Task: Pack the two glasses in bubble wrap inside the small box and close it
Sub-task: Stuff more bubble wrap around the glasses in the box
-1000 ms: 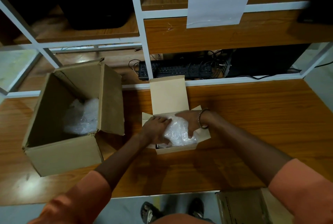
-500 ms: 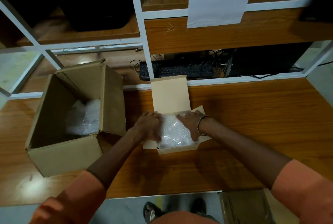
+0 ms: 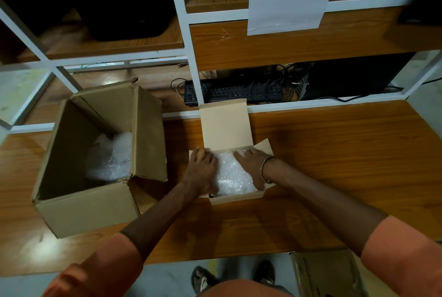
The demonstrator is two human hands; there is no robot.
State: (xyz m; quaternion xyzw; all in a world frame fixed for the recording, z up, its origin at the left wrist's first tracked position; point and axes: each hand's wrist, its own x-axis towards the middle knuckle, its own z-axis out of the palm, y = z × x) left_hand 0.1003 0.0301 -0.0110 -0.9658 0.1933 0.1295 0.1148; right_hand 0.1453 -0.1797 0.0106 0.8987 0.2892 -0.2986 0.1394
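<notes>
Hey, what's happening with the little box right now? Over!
Left hand and right hand flat on bubble wrap. Small box lid up. Nothing blocking.

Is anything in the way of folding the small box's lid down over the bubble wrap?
Yes, the hands themselves. The left hand and right hand press flat on the bubble wrap inside the small box, under the lid, which stands open behind. The side flaps are splayed outward.

Bubble wrap [image 3: 233,174] in small box [image 3: 235,199]
</notes>
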